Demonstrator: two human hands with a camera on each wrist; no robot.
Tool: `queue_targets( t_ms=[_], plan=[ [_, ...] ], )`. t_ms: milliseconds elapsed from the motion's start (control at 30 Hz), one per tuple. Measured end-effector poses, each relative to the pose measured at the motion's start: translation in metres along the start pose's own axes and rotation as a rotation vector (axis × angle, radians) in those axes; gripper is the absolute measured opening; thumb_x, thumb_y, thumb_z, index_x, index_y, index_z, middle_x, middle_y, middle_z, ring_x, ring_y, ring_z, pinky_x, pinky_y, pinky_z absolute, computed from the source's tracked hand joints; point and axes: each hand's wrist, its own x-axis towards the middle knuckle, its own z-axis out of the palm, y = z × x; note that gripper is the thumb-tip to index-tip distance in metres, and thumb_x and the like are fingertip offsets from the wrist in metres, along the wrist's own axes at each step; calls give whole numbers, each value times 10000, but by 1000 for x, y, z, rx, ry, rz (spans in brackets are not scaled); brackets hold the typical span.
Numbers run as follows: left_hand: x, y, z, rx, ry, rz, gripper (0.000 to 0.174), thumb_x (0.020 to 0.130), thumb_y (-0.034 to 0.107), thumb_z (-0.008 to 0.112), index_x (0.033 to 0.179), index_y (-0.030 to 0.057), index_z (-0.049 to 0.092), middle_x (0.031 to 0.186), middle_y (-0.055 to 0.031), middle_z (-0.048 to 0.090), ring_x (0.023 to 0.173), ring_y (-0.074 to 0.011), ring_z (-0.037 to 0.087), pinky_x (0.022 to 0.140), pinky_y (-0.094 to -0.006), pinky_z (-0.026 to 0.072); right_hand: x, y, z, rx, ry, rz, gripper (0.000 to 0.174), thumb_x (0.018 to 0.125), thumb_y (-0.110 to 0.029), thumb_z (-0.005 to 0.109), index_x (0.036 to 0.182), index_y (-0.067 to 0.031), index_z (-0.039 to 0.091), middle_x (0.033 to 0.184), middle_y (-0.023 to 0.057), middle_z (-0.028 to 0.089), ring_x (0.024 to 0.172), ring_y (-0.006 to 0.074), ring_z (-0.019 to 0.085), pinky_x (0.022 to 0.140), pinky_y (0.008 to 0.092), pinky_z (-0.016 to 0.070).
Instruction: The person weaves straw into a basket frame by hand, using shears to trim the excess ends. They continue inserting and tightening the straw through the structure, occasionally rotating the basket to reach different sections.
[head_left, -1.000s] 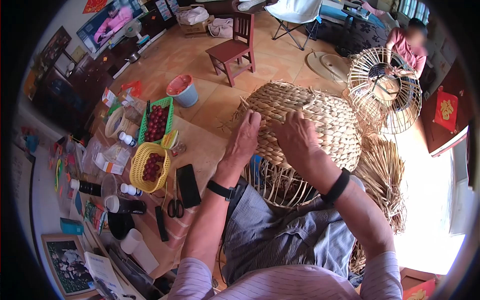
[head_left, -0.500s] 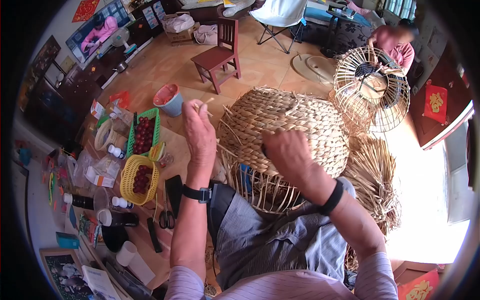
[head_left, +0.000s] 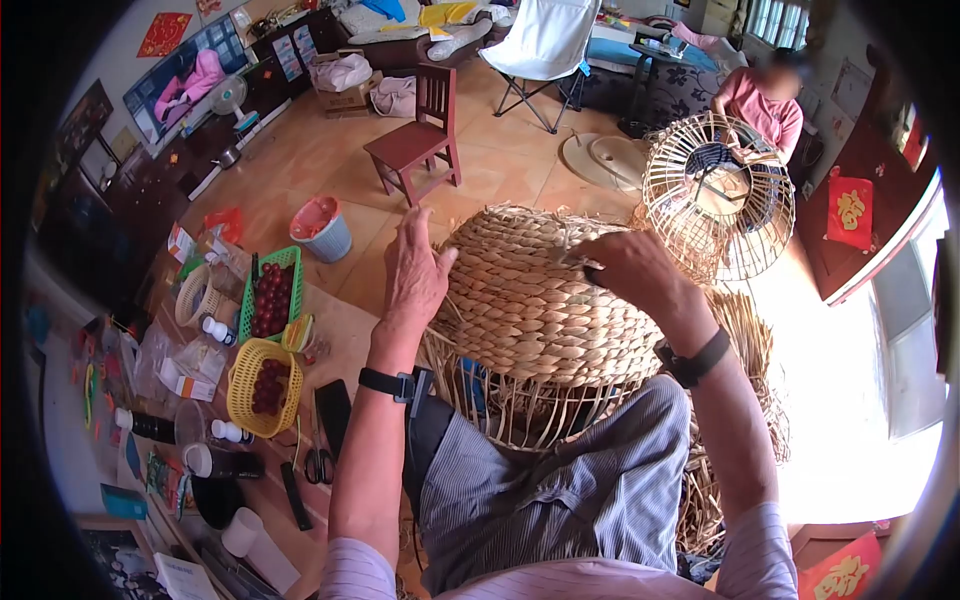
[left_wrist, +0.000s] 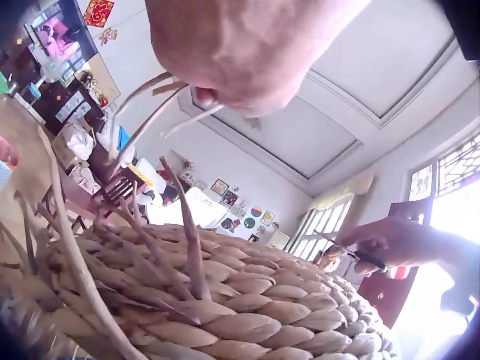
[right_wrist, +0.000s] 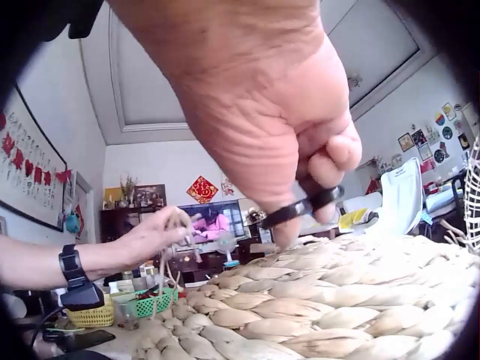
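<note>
A large woven straw basket [head_left: 550,310] sits before my knees, its braided rows over a frame of bare ribs. At its left edge my left hand [head_left: 412,280] is raised, pinching thin straw strands [left_wrist: 139,112] that rise off the weave. My right hand [head_left: 645,275] is over the far right part of the top. It grips small scissors [right_wrist: 289,214] with black handles, the loops round its fingers; their blade shows in the left wrist view. More loose straw ends [left_wrist: 191,247] stick up from the basket near my left hand.
A table [head_left: 335,290] on my left carries a yellow basket [head_left: 240,385] and a green basket [head_left: 272,295] of round red fruit, bottles and another pair of scissors [head_left: 318,465]. Dry straw [head_left: 745,330] lies right. A person [head_left: 765,100] handles a rib frame [head_left: 655,190] beyond.
My left hand has lifted from the basket's near left side, with straw in its fingers. My right hand has shifted right and farther across the basket top. The head view has moved too.
</note>
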Motion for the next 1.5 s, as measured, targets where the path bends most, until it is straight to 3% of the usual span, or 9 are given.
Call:
queue_targets(
  t_ms=[100, 200, 333, 600, 700, 933, 1100, 1200, 1500],
  plan=[
    [-17, -6, -2, -31, 34, 6, 482, 1059, 145, 707, 1480, 11, 514, 1430, -251, 581, 1354, -431, 570, 1149, -535, 452, -1, 25, -5, -99, -153, 392, 141, 973, -146, 696, 1103, -94, 710, 944, 113, 696, 914, 291, 703, 909, 466, 521],
    [-64, 4, -17, -173, 88, -200, 286, 1085, 157, 678, 1320, 6, 617, 1257, -212, 654, 1191, -372, 644, 1062, -474, 511, -16, 30, 10, -2, 151, 326, 99, 957, -150, 719, 1040, -97, 728, 958, 127, 714, 905, 313, 708, 902, 486, 524],
    [-151, 3, -21, -207, 51, -405, 169, 1049, -2, 641, 1216, 16, 655, 1121, -170, 706, 1032, -302, 718, 921, -406, 577, -20, 13, -14, 360, -27, 439, 175, 963, -205, 772, 1009, -36, 752, 763, 164, 730, 718, 392, 721, 669, 497, 540],
    [-208, -20, -6, -516, -176, -601, 176, 1058, 9, 665, 1232, 27, 687, 1014, -93, 765, 936, -191, 769, 881, -336, 604, -116, -111, 0, 1896, -292, 501, 412, 1053, -16, 729, 1455, 8, 642, 1211, 8, 721, 1161, 121, 672, 1005, 289, 575],
    [-180, -17, -10, -497, -156, -571, 233, 1069, 52, 673, 1301, 50, 699, 1113, -104, 763, 965, -200, 752, 913, -338, 598, -132, -150, -9, 1766, -406, 558, 384, 1054, 66, 694, 1434, 19, 654, 1273, 43, 735, 1167, 89, 663, 1018, 299, 587],
    [-95, 20, -15, 56, -237, 202, 410, 1023, 160, 739, 1429, 116, 711, 1530, -103, 631, 1250, -363, 674, 1057, -502, 554, -209, -154, 19, 1863, -368, 641, 503, 990, 70, 630, 1491, 22, 613, 1246, 97, 787, 1108, 102, 712, 944, 267, 579],
    [-96, -66, -7, 207, -330, -536, 401, 1006, 26, 669, 1404, 66, 702, 1495, -170, 642, 1289, -383, 658, 1082, -515, 537, -221, -138, 9, 1915, -286, 805, 401, 1065, -49, 717, 1459, -2, 654, 1275, 24, 732, 1181, 82, 674, 1018, 267, 544],
    [-121, -47, -8, 249, -77, -155, 462, 950, -48, 675, 1404, 34, 648, 1432, -213, 650, 1302, -432, 642, 1102, -496, 532, -222, -133, 18, 1881, -264, 799, 386, 1068, -152, 789, 1411, -7, 687, 1226, -18, 721, 1177, 78, 662, 1041, 271, 540],
    [-166, -84, 29, -95, -306, -651, 202, 989, 89, 622, 1090, 6, 776, 983, -191, 799, 946, -342, 769, 865, -451, 585, -188, -134, 20, 1366, 27, 644, 439, 873, 21, 806, 1297, 17, 695, 1192, 104, 656, 1086, 241, 658, 910, 342, 547]
  ],
)
